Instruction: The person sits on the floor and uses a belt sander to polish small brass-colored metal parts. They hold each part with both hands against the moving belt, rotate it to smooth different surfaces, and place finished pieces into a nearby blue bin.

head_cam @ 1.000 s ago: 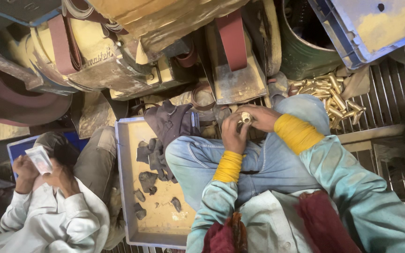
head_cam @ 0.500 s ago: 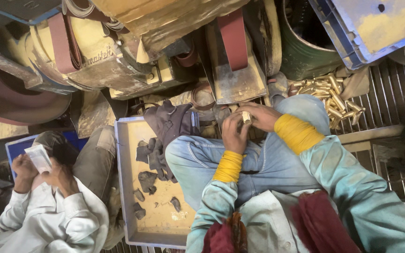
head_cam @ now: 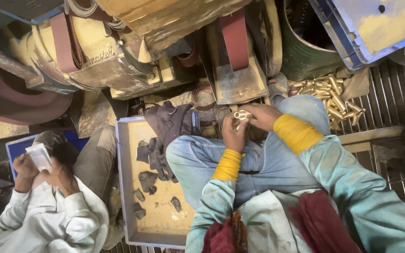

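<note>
Small shiny brass fitting [head_cam: 241,115] — gold-coloured, rounded.

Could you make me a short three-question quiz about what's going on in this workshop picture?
1. True or false: both hands, the left hand and the right hand, are on the small brass part.
2. Where does the pile of brass pieces lie? A) in the blue-rimmed tray B) on the metal grating beyond the right arm C) on the lap
3. What does the neighbouring person's hand hold?

Key: 1 true. 2 B. 3 A small white folded sheet.
</note>
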Tool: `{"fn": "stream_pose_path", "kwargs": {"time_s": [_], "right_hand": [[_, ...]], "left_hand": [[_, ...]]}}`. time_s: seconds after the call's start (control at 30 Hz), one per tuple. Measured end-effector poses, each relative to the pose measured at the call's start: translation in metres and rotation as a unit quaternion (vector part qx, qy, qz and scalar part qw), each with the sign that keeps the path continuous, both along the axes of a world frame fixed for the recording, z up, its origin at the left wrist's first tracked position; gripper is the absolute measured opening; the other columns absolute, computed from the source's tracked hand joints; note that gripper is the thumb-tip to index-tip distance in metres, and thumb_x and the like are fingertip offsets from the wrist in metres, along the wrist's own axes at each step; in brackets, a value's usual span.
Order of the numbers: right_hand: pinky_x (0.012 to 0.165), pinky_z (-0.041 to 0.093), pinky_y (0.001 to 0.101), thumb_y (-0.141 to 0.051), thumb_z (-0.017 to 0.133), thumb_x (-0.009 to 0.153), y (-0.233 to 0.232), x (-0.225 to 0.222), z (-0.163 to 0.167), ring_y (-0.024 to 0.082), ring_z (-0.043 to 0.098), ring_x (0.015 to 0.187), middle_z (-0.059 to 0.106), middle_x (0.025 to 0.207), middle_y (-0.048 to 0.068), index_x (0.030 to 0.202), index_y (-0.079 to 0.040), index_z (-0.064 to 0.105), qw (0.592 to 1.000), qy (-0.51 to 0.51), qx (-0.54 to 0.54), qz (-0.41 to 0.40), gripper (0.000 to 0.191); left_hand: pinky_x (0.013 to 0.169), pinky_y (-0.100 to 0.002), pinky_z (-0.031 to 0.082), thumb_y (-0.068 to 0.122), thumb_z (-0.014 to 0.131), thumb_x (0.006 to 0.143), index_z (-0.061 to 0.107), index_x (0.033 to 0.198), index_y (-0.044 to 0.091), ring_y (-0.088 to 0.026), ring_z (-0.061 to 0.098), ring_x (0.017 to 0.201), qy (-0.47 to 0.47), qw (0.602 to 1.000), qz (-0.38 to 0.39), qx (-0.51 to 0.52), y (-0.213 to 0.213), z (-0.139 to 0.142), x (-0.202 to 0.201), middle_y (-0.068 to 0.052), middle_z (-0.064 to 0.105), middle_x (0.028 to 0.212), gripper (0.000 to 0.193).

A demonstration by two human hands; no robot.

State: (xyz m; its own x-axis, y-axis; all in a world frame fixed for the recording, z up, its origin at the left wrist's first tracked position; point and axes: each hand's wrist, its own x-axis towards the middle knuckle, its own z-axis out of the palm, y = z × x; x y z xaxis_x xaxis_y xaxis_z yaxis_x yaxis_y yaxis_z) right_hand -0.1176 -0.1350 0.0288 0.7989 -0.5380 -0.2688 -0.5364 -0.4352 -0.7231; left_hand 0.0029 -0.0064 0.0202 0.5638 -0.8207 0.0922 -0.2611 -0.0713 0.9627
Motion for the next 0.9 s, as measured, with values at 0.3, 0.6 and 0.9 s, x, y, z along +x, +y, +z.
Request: {"fn": "stream_pose_path", "kwargs": {"time_s": [0.3,0.6,0.9], "right_hand": [[0.090,0.052,0.0493,-0.037,0.070,0.089,-0.001,0.002,0.008,0.038,0.068,0.105,0.072,0.113,0.017,0.130,-0.017,0.063,0.999,0.036,-0.027,0.019,0.047],[0.094,0.051,0.0458,-0.036,0.080,0.078,-0.002,0.002,0.004,0.036,0.066,0.112,0.068,0.123,0.017,0.133,-0.015,0.062,0.999,-0.022,0.004,0.026,0.061],[0.094,0.050,0.0466,-0.043,0.074,0.084,0.000,0.004,0.008,0.037,0.065,0.110,0.070,0.116,0.017,0.130,-0.012,0.063,0.998,-0.018,0.026,0.054,0.057]], "left_hand": [[0.075,-0.026,0.055,0.016,0.069,0.102,0.064,0.112,-0.003,-0.012,0.066,0.083,0.177,0.984,0.028,-0.006,-0.006,-0.025,0.007,-0.010,0.072,0.099,0.022],[0.074,-0.030,0.060,0.032,0.059,0.108,0.059,0.108,0.003,-0.015,0.068,0.083,0.463,0.881,0.101,-0.012,-0.013,-0.034,0.026,-0.007,0.068,0.097,0.029],[0.073,-0.024,0.055,0.036,0.055,0.106,0.062,0.131,0.012,-0.013,0.069,0.090,0.618,0.779,0.105,-0.008,-0.012,-0.023,0.035,-0.005,0.073,0.107,0.035]]}}
